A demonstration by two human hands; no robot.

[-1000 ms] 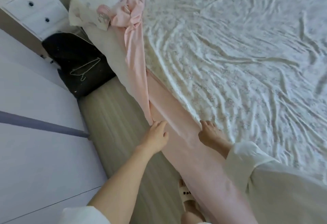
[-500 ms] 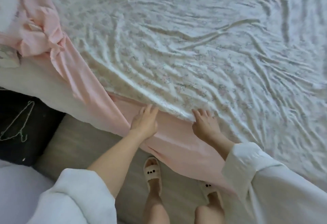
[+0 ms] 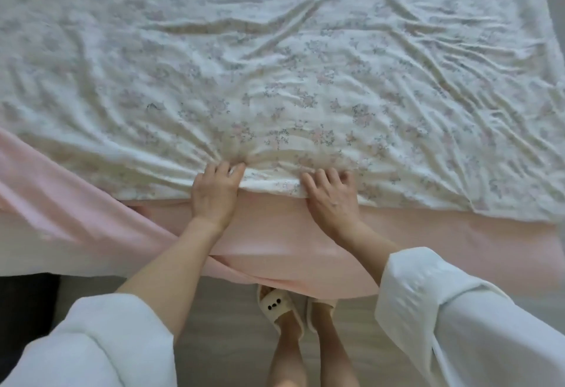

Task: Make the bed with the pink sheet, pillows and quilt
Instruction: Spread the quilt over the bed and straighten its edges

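Note:
A white floral quilt (image 3: 305, 80) lies wrinkled across the whole bed top. Under it the pink sheet (image 3: 428, 242) hangs over the near side of the bed, with a loose fold draping down to the left. My left hand (image 3: 215, 194) grips the quilt's near edge, its fingers curled into bunched cloth. My right hand (image 3: 331, 195) holds the same edge a short way to the right. No pillows are in sight.
The wooden floor (image 3: 223, 325) runs along the bed's near side, where my feet stand in cream slippers (image 3: 276, 307). A dark object (image 3: 24, 310) sits on the floor at the left. White sleeves cover both forearms.
My view has turned from the bed's left corner to face its side squarely. Both hands moved up from the pink sheet onto the quilt's edge and closed on it.

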